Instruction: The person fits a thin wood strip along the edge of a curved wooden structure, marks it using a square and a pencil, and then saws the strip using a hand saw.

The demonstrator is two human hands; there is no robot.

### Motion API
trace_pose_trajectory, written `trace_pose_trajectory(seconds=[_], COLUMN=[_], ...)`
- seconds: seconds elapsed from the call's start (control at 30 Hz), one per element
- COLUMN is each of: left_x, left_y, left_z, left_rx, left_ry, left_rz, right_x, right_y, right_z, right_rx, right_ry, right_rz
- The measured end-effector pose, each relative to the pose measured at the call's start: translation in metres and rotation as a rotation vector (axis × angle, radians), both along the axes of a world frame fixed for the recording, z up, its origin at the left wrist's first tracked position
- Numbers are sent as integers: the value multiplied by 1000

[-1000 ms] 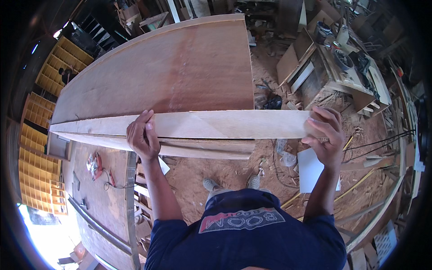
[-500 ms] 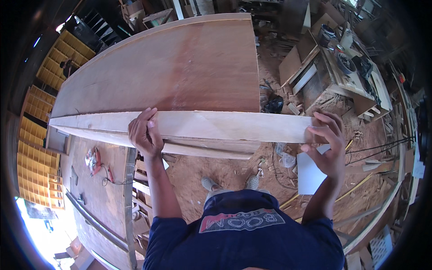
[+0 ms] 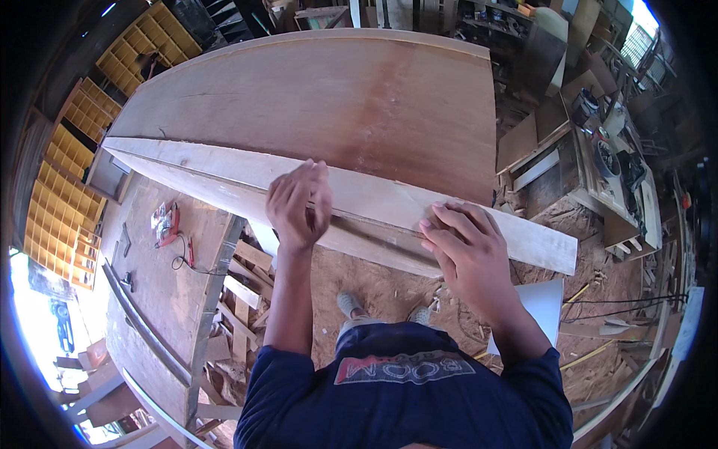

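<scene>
A pale wooden strip runs diagonally along the near edge of a large reddish plywood panel; its right end sticks out past the panel. My left hand has its fingers curled over the strip near the middle, with the fingertips slightly blurred. To its right, my right hand grips the strip with bent fingers. Under the strip, a second wooden board forms a long edge tapering toward the left.
A worktable at left bears a red power tool. Offcuts lie beside it. At right are a cluttered bench, a white sheet and cables. Behind yellow grid shelving a dark figure, perhaps a person, shows faintly.
My right hand has moved left along the strip from its end, and my left hand has shifted right. The view has turned, so strip and panel now slope down to the right.
</scene>
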State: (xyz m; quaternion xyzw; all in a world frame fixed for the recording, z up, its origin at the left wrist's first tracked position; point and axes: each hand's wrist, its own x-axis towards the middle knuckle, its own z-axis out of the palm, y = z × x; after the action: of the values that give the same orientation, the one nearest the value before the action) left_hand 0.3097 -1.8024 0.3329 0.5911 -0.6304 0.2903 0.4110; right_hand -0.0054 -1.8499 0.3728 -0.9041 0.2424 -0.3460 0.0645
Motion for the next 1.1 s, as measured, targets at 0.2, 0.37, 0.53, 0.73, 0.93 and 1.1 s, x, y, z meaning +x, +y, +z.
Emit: trace_pose_trajectory(seconds=[0.2,0.37,0.53,0.73,0.93,1.1], left_x=[-9,-6,-6,-1,64,110], left_y=[23,21,21,32,51,59], left_z=[-22,-30,-30,-29,-16,-19], left_rx=[-24,-67,-47,25,150,137], left_ry=[-45,51,128,144,84,47], left_rz=[-112,-173,-192,-215,-4,107], right_x=[2,17,73,90,90,93], right_y=[3,7,12,10,15,18], right_z=[-4,19,22,6,10,8], right_rx=[-16,96,69,81,91,109], right_ry=[-11,78,115,135,166,151], right_rz=[3,8,55,95,16,21])
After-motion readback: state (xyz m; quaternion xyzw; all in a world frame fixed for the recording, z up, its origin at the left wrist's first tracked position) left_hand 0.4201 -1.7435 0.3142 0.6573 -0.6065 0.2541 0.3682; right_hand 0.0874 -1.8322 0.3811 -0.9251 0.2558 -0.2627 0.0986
